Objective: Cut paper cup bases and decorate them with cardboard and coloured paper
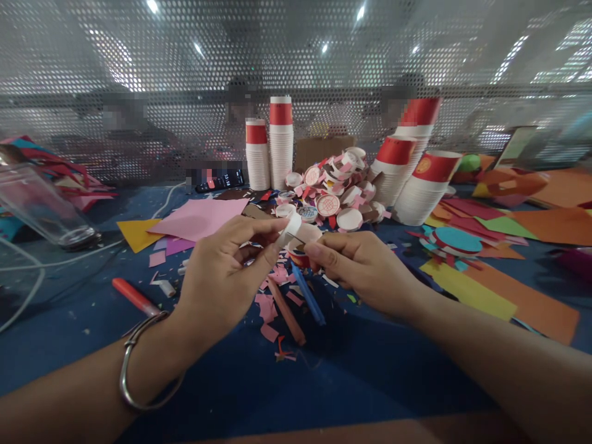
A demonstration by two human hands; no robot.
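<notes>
My left hand (231, 265) pinches a small white rounded paper piece (290, 230), held up on edge between thumb and fingertips. Facing it, my right hand (358, 265) is closed, thumb against forefinger, on a thin dark pointed thing (298, 238) whose tip touches or nearly touches the white piece; its kind is hard to make out. Just behind the fingertips sits a small cup-like paper thing (305, 234), partly hidden by the hands. Below lie a blue marker (308, 295), a brownish-pink marker (287, 310) and pink paper scraps (267, 306).
A heap of cut cup bottoms (327, 205) with paper strips rises behind my hands, flanked by stacked paper cups (281, 148) and more cup stacks (416, 197). Coloured sheets (201, 217), a turquoise paper turtle (456, 240), a red marker (134, 296), a phone (222, 180) and a clear container (46, 206) surround them.
</notes>
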